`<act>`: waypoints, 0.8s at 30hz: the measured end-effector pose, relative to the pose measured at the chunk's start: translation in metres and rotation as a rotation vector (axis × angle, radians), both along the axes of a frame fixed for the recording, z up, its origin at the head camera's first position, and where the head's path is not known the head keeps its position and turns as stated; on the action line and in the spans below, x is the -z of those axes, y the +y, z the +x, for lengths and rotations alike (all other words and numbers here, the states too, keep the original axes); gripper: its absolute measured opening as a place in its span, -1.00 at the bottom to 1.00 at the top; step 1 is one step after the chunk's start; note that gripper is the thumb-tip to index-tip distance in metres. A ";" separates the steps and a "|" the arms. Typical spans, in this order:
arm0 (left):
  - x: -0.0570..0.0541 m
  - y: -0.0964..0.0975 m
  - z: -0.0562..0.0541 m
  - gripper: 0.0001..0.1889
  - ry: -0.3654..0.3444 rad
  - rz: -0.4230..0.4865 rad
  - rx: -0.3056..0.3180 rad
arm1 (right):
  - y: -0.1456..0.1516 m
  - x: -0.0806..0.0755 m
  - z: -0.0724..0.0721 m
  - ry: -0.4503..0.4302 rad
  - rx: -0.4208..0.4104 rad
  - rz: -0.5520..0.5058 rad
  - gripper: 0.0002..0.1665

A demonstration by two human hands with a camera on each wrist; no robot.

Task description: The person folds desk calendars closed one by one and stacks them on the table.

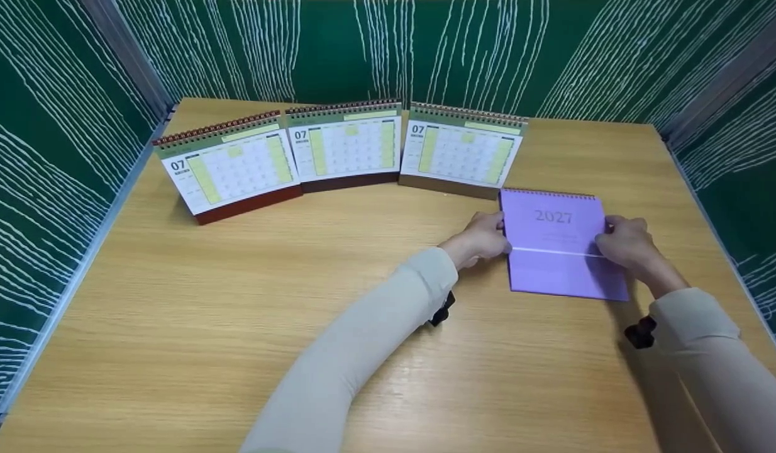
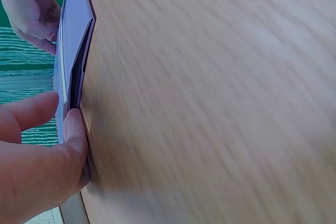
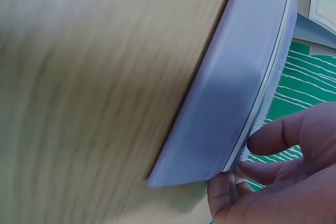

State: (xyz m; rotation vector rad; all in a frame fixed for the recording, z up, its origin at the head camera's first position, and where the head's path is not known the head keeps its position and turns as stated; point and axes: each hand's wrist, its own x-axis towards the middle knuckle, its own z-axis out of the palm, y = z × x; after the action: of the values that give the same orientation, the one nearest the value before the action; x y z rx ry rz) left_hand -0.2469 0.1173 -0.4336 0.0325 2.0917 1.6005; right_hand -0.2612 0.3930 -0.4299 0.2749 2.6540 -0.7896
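A purple desk calendar (image 1: 539, 233) with "2027" on its cover lies low at the right of the table, its spiral along the far edge. A pale crease line crosses it, and its lower panel slopes toward the near side. My left hand (image 1: 483, 236) grips its left edge; in the left wrist view the thumb and fingers (image 2: 76, 129) sit at the folded side, where a narrow gap shows between the layers. At the opposite edge, my right hand (image 1: 628, 242) pinches the side, with fingertips (image 3: 262, 136) at the cover's edge in the right wrist view.
Behind, three standing spiral calendars form an arc, each showing "07": one with a red base (image 1: 249, 204), one with a dark brown base (image 1: 350, 181), and one with a tan base (image 1: 451, 187). The right one's corner nearly meets the purple calendar. Green white-streaked panels (image 1: 331, 50) border the wooden table (image 1: 237, 302).
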 end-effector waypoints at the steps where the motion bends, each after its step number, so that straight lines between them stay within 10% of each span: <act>1: 0.000 -0.001 0.000 -0.15 -0.004 0.003 0.002 | -0.001 -0.001 0.000 0.003 -0.006 0.003 -0.11; 12: 0.010 -0.020 -0.004 -0.50 0.028 0.150 0.153 | -0.017 -0.024 0.004 0.102 -0.092 0.079 -0.11; 19: -0.002 -0.048 0.000 -0.22 -0.006 0.095 0.236 | -0.028 -0.047 0.007 0.155 -0.104 0.026 -0.15; 24: -0.015 -0.075 -0.003 -0.23 0.099 0.075 0.220 | -0.035 -0.061 0.007 0.202 -0.121 -0.031 -0.18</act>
State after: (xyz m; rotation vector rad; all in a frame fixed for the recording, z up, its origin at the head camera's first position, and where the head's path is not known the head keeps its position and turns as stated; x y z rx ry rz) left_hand -0.2501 0.0421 -0.4189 0.3612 2.0199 1.5705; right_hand -0.2538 0.3580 -0.3685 0.0269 2.8110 -0.8593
